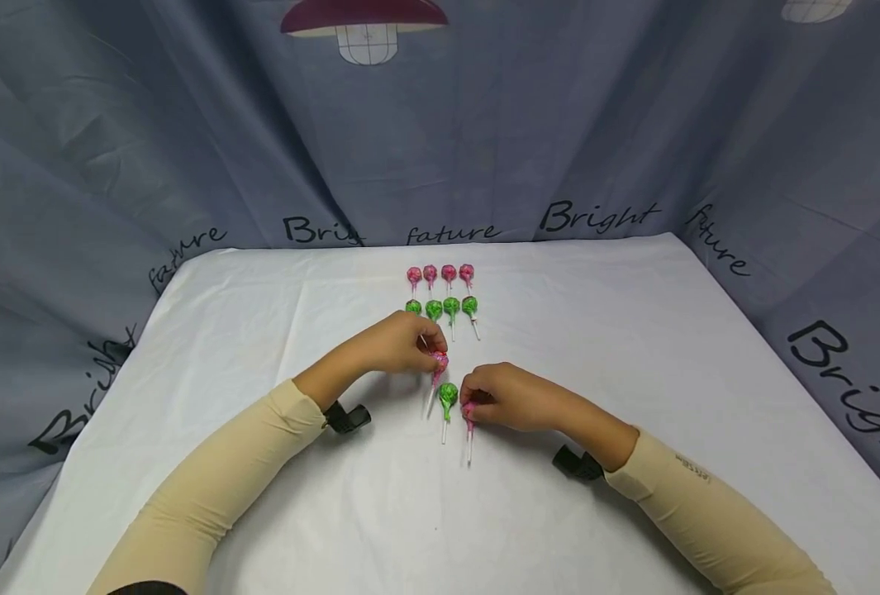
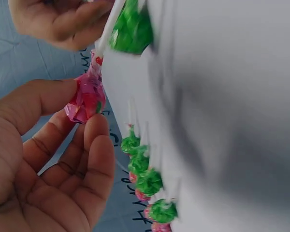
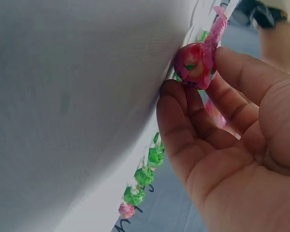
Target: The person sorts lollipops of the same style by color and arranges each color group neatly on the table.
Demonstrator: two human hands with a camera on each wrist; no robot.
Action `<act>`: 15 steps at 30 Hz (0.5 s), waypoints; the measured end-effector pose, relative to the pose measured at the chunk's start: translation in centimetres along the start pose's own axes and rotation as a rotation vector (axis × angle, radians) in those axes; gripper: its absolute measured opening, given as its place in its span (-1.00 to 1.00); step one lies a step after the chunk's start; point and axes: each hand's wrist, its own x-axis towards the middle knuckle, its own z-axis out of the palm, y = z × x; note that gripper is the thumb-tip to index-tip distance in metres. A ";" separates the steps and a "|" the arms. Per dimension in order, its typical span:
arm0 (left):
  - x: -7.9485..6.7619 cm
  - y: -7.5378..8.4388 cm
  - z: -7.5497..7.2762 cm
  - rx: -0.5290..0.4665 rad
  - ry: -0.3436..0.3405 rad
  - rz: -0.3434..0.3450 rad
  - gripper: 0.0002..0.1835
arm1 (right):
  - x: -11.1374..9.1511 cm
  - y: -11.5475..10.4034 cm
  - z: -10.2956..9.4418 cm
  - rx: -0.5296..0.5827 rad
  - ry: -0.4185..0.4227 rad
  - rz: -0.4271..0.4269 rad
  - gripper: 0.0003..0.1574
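My left hand [image 1: 404,343] pinches a pink-wrapped lollipop [image 2: 86,99] by its candy head, between thumb and fingertips, with the stick pointing toward me in the head view. To its right, my right hand [image 1: 510,397] holds another pink lollipop [image 3: 195,65] by the head, its white stick also pointing toward me. Between the two hands a green lollipop [image 1: 448,393] lies on the white cloth. Beyond the hands is a row of green lollipops [image 1: 450,306], partly covered by the left hand at its left end. Behind that runs a row of pink lollipops [image 1: 449,273].
A white cloth [image 1: 596,314] covers the table. Grey-blue curtains [image 1: 484,124] with printed lettering and lamps stand behind and at both sides. A black wrist camera [image 1: 347,417] sits under the left wrist, another black camera [image 1: 577,464] under the right.
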 end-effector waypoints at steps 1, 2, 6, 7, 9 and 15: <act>0.5 0.1 -0.3 0.010 -0.001 0.007 -0.92 | 0.0 0.0 0.0 0.000 0.001 0.003 -0.95; 1.1 0.2 -0.6 0.012 -0.003 0.011 -0.92 | 0.0 0.1 0.0 0.005 0.001 0.004 -0.95; 3.4 0.4 -1.8 -0.018 -0.011 0.003 -0.90 | 0.0 0.1 0.1 0.021 -0.012 0.035 -0.94; 4.0 0.4 -2.1 -0.030 -0.011 -0.002 -0.89 | 0.0 0.1 0.1 0.024 -0.012 0.038 -0.93; 5.3 0.4 -2.6 -0.054 -0.010 -0.016 -0.88 | 0.0 0.2 0.1 0.022 -0.008 0.042 -0.92; 9.2 -0.5 -3.6 -0.106 0.030 -0.048 -0.79 | -0.3 0.0 0.0 0.014 0.002 0.028 -0.90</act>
